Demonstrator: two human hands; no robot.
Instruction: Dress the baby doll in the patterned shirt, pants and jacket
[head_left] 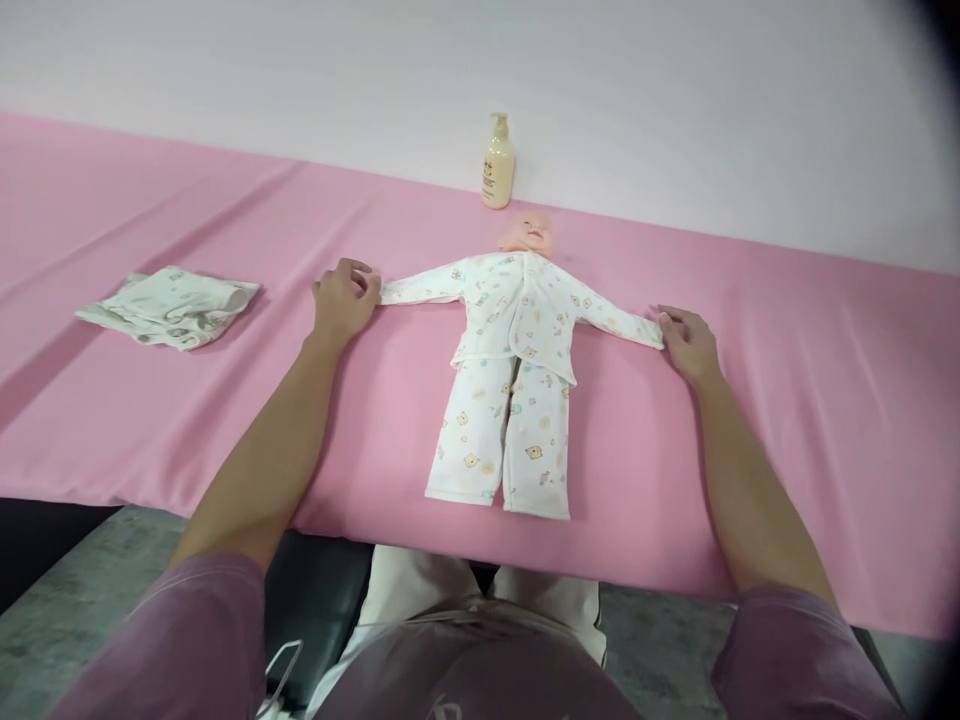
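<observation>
A baby doll [534,232] lies face up on the pink sheet, its head toward the wall. It wears a white long-sleeved top [491,300] and matching trousers [469,440], both printed with small animal figures. Both sleeves are spread out to the sides. My left hand [345,298] pinches the cuff of the sleeve on the left. At the other cuff, on the right, my right hand [688,343] has its thumb and fingers closed on the fabric. The doll's hands and feet are not visible.
A cream pump bottle [498,170] stands behind the doll's head, near the white wall [300,80]. Folded white printed cloth [172,308] lies at the left. The pink sheet [637,480] covers the table, whose front edge is close to my lap.
</observation>
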